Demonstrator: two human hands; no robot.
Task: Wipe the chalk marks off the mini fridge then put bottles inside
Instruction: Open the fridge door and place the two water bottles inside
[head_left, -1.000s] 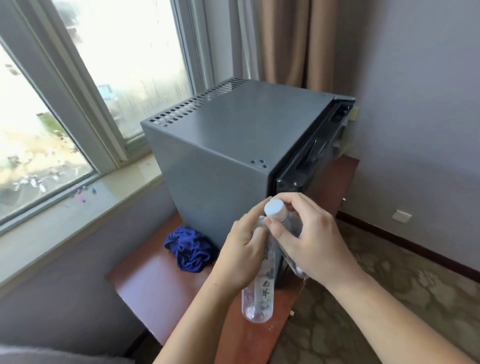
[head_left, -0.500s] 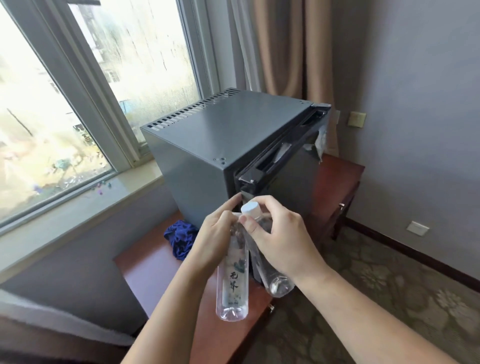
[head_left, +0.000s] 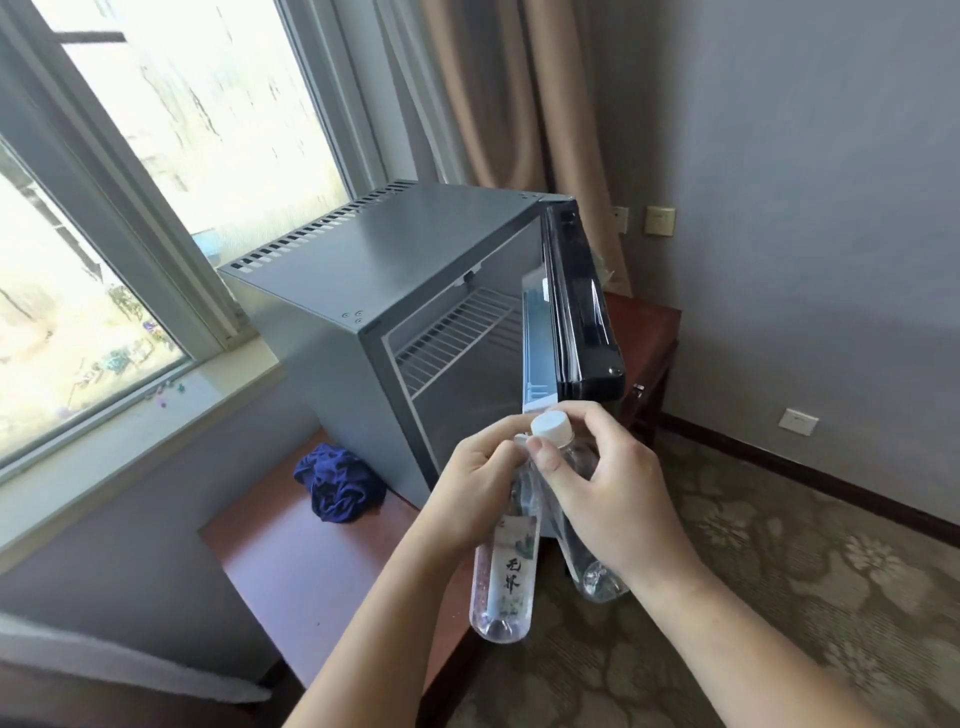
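The left grip (head_left: 478, 488) is curled round the neck of a labelled bottle (head_left: 506, 577), and the right grip (head_left: 608, 499) is clamped on the neck of a clear bottle (head_left: 592, 571), thumb pressed just under a white cap (head_left: 550, 428) that shows between the fingertips of both. The two necks touch or nearly touch where the grips meet, and the bodies hang down and splay apart, the labelled one upright with dark characters on its label, the clear one tilted to the right. Both bottles are held in the air in front of the mini fridge (head_left: 374, 270), low by its front right corner and above the right edge of the surface (head_left: 311, 571). The grey fridge stands on the far half of this reddish-brown surface, its door (head_left: 582, 322) swung wide open on the right side, so that a wire shelf (head_left: 457, 332) shows across the upper part of the inside. A crumpled blue cloth (head_left: 337, 488) lies on the surface just beside the fridge's left wall, toward the left edge. Behind and to the left runs a window sill (head_left: 130, 431) with a few small coloured bits on it. A beige curtain (head_left: 519, 104) hangs behind the fridge, and patterned carpet (head_left: 779, 571) covers the floor on the right.
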